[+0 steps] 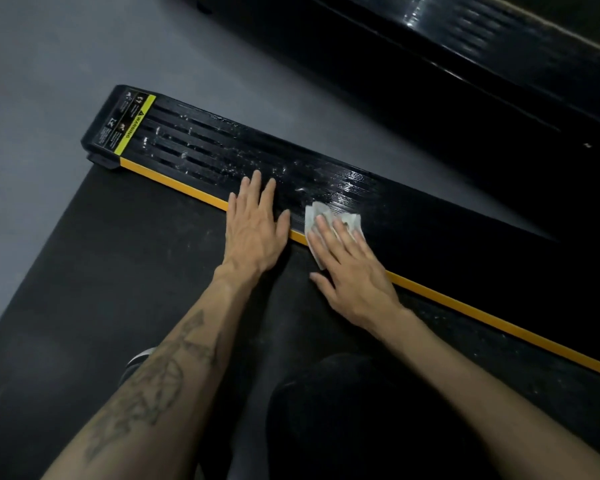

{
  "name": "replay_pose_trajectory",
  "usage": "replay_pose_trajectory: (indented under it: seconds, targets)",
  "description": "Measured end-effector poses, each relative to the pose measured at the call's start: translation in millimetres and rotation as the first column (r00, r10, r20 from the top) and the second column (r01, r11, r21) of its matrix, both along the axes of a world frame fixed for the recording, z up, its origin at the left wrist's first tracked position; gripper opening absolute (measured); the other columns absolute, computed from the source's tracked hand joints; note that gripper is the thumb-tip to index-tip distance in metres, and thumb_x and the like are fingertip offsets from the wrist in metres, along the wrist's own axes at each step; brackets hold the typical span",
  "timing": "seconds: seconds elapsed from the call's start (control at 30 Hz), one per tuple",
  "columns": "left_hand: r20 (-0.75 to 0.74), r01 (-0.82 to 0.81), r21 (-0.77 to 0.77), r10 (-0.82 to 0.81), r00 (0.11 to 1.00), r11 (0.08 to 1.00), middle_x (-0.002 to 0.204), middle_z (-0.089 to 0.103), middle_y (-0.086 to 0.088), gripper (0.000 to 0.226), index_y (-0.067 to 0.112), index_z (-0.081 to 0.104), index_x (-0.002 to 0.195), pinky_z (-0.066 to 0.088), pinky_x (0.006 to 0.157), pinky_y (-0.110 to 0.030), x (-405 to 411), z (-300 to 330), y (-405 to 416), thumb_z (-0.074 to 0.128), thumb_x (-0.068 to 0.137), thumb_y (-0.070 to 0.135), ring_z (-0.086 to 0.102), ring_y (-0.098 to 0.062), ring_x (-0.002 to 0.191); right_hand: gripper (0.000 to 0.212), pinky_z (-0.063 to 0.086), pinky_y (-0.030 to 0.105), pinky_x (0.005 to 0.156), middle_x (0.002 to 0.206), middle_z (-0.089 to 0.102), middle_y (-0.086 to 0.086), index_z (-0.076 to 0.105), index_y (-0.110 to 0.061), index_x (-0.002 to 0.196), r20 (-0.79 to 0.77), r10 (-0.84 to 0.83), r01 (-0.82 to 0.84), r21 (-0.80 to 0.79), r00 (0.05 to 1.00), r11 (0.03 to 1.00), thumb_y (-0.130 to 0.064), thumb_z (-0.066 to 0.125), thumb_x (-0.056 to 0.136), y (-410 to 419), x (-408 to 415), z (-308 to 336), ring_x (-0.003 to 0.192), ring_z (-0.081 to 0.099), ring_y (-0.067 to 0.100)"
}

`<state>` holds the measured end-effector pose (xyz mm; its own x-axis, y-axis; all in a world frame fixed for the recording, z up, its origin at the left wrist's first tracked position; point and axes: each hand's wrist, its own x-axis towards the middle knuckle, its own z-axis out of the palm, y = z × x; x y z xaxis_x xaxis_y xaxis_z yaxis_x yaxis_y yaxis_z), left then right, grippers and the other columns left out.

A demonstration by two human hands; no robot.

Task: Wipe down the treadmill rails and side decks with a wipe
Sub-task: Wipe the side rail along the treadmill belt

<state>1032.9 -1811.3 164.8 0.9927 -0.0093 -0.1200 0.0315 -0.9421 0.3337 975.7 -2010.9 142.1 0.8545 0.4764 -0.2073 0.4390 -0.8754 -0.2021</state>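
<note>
Grey floor (42,64) fills the far left. The black treadmill belt (125,271) covers the near left and centre, and the person kneels on it. The black ribbed side deck (413,209) runs diagonally from far left to near right along the belt's right edge, its surface showing wet streaks and pale residue. An orange trim strip (499,327) lines the deck's near edge against the belt. A second black machine (482,53) lies at far right, apart from the deck across a strip of floor. A yellow warning label (137,124) sits on the deck's far left end.

The left hand (257,230) lies flat, palm down, across the trim strip and onto the deck, fingers straight and slightly apart, holding nothing. The right hand (350,271), just to its right, presses the white wipe (317,214) flat against the deck at the trim strip; its fingers are extended and slightly spread over the wipe, thumb out toward the belt.
</note>
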Motion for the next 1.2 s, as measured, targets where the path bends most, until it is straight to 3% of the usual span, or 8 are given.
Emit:
replay_pose_trajectory:
  seconds: [0.1, 0.3, 0.53, 0.73, 0.87, 0.97, 1.07, 1.2]
  targets:
    - [-0.073, 0.009, 0.033, -0.007, 0.997, 0.999, 0.172, 0.008, -0.012, 0.067, 0.012, 0.026, 0.161, 0.008, 0.129, -0.048, 1, 0, 6, 0.046, 0.106, 0.043, 0.004, -0.029, 0.159, 0.074, 0.014, 0.048, 0.129, 0.173, 0.000, 0.007, 0.014, -0.016, 0.165, 0.021, -0.041, 0.041, 0.001, 0.999, 0.999, -0.044, 0.046, 0.104, -23, -13, -4, 0.160, -0.003, 0.024]
    - [-0.127, 0.068, 0.095, -0.056, 0.990, 0.993, 0.172, 0.009, -0.009, 0.074, 0.016, 0.024, 0.163, 0.013, 0.128, -0.043, 6, 4, 15, 0.045, 0.103, 0.055, 0.007, -0.026, 0.159, 0.080, -0.001, 0.044, 0.129, 0.171, -0.017, 0.010, -0.005, -0.015, 0.164, -0.029, -0.224, 0.222, -0.055, 0.974, 0.973, -0.054, 0.032, 0.105, 29, 13, 2, 0.158, -0.015, 0.026]
    - [-0.164, 0.094, 0.127, -0.073, 0.984, 0.987, 0.172, 0.013, -0.004, 0.076, 0.024, 0.025, 0.163, 0.018, 0.125, -0.041, 13, 11, 22, 0.046, 0.101, 0.063, 0.012, -0.024, 0.158, 0.079, 0.012, 0.048, 0.129, 0.173, -0.003, 0.008, 0.008, -0.015, 0.165, 0.062, -0.018, 0.023, -0.082, 0.998, 0.996, -0.046, 0.046, 0.103, -1, -6, -1, 0.160, -0.002, 0.027]
    - [-0.215, 0.106, 0.134, -0.075, 0.974, 0.985, 0.173, 0.009, -0.002, 0.078, 0.026, 0.022, 0.164, 0.023, 0.124, -0.043, 17, 12, 22, 0.046, 0.100, 0.064, 0.009, -0.024, 0.158, 0.084, 0.012, 0.047, 0.129, 0.172, -0.005, 0.013, 0.008, -0.010, 0.165, 0.049, -0.137, 0.141, -0.088, 0.989, 0.986, -0.050, 0.044, 0.100, 11, 11, -1, 0.159, -0.002, 0.029]
    - [-0.252, 0.162, 0.155, -0.119, 0.960, 0.975, 0.173, 0.007, -0.003, 0.079, 0.025, 0.019, 0.164, 0.024, 0.124, -0.043, 21, 17, 25, 0.043, 0.100, 0.066, 0.008, -0.024, 0.158, 0.090, 0.014, 0.050, 0.128, 0.172, -0.009, 0.015, 0.003, -0.009, 0.165, 0.051, -0.015, 0.022, -0.123, 0.999, 0.992, -0.056, 0.044, 0.100, 20, 13, 2, 0.159, -0.005, 0.031]
    - [-0.268, 0.219, 0.179, -0.167, 0.949, 0.959, 0.173, 0.003, -0.001, 0.079, 0.027, 0.015, 0.165, 0.026, 0.122, -0.043, 24, 17, 31, 0.038, 0.101, 0.067, 0.004, -0.021, 0.159, 0.082, 0.021, 0.050, 0.126, 0.172, 0.000, 0.013, 0.010, -0.009, 0.165, 0.101, 0.061, -0.050, -0.103, 0.993, 0.993, -0.047, 0.042, 0.099, 0, 4, -2, 0.159, 0.003, 0.031]
    - [-0.271, 0.266, 0.183, -0.212, 0.939, 0.946, 0.173, 0.001, 0.002, 0.078, 0.029, 0.012, 0.165, 0.026, 0.122, -0.046, 24, 16, 40, 0.036, 0.101, 0.067, 0.001, -0.019, 0.159, 0.077, 0.024, 0.052, 0.125, 0.172, 0.009, 0.014, 0.019, -0.008, 0.163, 0.137, -0.036, 0.049, -0.093, 0.990, 0.994, -0.043, 0.038, 0.098, -6, -2, -6, 0.159, 0.010, 0.031]
    - [-0.271, 0.296, 0.148, -0.249, 0.930, 0.944, 0.173, 0.002, 0.000, 0.075, 0.030, 0.014, 0.165, 0.023, 0.121, -0.050, 25, 20, 44, 0.038, 0.102, 0.065, 0.000, -0.019, 0.159, 0.083, 0.018, 0.051, 0.127, 0.172, 0.003, 0.014, 0.014, -0.009, 0.164, 0.096, -0.277, 0.281, -0.034, 0.956, 0.959, -0.057, 0.031, 0.099, 35, -2, -4, 0.159, 0.001, 0.030]
